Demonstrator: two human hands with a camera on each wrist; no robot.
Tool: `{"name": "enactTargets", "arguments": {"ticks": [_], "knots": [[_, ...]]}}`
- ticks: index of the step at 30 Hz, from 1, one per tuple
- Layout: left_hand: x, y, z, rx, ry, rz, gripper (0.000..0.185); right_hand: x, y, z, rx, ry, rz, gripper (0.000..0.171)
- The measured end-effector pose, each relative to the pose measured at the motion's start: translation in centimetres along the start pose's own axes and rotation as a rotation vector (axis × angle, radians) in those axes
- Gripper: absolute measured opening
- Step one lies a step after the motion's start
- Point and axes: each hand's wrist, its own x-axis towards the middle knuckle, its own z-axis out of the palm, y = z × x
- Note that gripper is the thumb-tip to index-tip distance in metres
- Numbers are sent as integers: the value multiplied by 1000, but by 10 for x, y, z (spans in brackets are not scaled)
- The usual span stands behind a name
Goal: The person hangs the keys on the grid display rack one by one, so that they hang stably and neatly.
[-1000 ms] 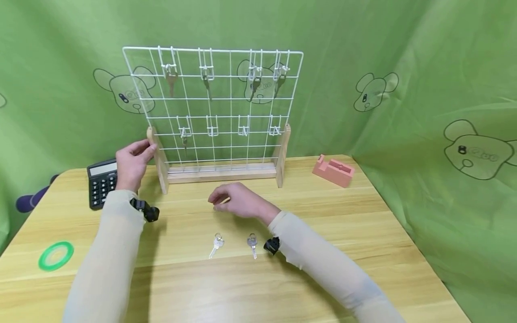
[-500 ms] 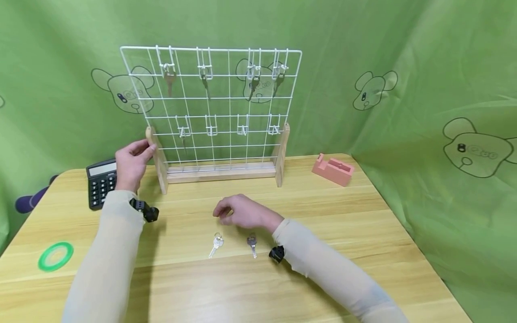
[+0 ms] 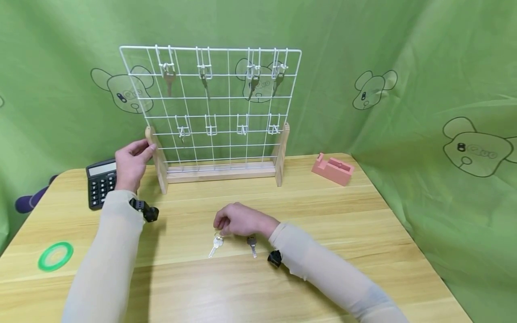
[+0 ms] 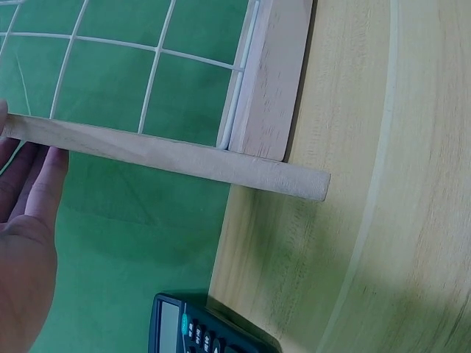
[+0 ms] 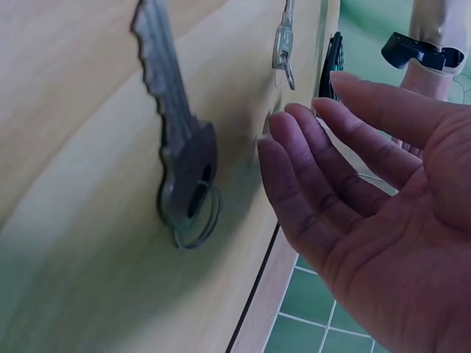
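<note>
A white wire grid rack on a wooden stand rises at the back of the table. My left hand grips its left wooden upright, thumb on one face and fingers on the other. Two keys with small rings lie on the tabletop: a bright left key and a darker right key. Just behind them is my right hand, fingers loosely bent, fingertips by the left key's ring. Nothing shows between its thumb and fingers in the right wrist view.
Several keys, such as the upper-left key, hang from rack hooks; some lower hooks are bare. A black calculator lies beside my left hand. A green ring is at front left, a pink tape dispenser at back right.
My right hand has come down from near the rack's base toward the front, to the left key's ring. The left hand keeps its hold on the upright.
</note>
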Motion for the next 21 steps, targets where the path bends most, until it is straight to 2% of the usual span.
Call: {"name": "enactTargets", "arguments": {"ticks": [9, 16, 21], "knots": [[0, 0, 0, 13, 3, 4, 49, 6, -1, 6, -64, -8, 15, 10], [1, -1, 0, 15, 3, 4, 49, 9, -4, 9, -134, -9, 20, 16], [1, -2, -1, 20, 0, 5, 50, 9, -3, 11, -141, 8, 15, 17]]}}
